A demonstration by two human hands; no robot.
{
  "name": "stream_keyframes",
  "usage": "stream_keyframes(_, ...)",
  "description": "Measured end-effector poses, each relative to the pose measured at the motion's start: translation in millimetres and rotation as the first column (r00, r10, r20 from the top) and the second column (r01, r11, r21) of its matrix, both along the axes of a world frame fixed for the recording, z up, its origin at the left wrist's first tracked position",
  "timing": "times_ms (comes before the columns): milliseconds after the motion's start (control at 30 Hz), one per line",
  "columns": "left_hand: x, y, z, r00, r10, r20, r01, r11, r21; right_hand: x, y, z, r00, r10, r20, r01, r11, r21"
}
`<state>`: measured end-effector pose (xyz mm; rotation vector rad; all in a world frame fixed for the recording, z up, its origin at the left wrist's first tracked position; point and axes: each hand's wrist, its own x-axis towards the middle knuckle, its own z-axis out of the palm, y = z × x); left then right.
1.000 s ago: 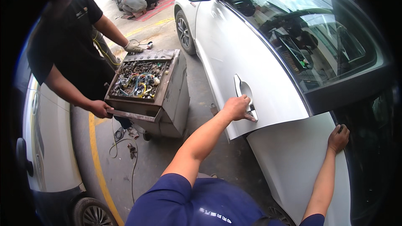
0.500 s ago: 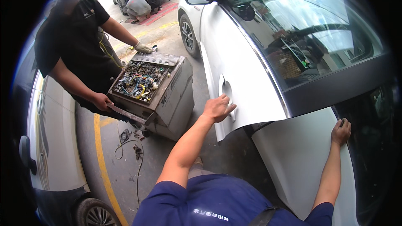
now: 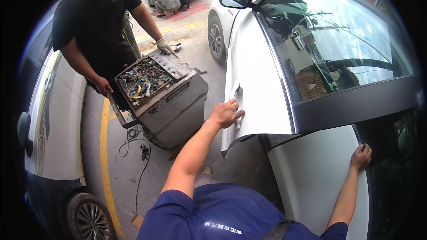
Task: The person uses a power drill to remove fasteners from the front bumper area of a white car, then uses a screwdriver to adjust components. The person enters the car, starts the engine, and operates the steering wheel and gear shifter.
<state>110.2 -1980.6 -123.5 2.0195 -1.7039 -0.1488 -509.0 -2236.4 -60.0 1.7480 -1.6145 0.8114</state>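
Observation:
My left hand [image 3: 226,114] is closed round the door handle [image 3: 239,106] of a white front car door [image 3: 262,80], which stands swung open. The fingers curl at the handle, and the thumb lies across its near side. To the right, my right hand [image 3: 361,157] is closed at the upper edge of the white rear door [image 3: 318,164], beside the dark window. Something small and dark shows at its fingertips, too little of it to name.
At the left a co-worker in a black shirt [image 3: 95,13] handles a grey metal cart [image 3: 173,115] topped with a tray of small parts. Cables [image 3: 138,182] lie on the floor by a yellow line [image 3: 106,151]. Another car [image 3: 58,129] stands at far left.
The front door has swung further out, with my left hand staying on its handle. The cart has turned and tilted in the co-worker's hands. The view has shifted slightly.

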Motion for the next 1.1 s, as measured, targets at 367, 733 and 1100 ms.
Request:
stream_keyframes(367,-65,-141,15,0.995,-0.062,-0.082,0.066,0.997,0.047,-19,-138,49,0.647,0.171,0.743,-0.353,0.931,0.094)
stream_keyframes(733,-37,-261,36,0.983,-0.134,-0.128,0.150,0.980,0.132,259,-215,168,-0.757,-0.178,0.629,-0.619,-0.116,-0.777)
stream_keyframes(1100,0,-254,119,0.945,-0.060,-0.321,-0.086,0.903,-0.421,415,-161,201,-0.611,0.394,0.686,-0.482,0.503,-0.718)
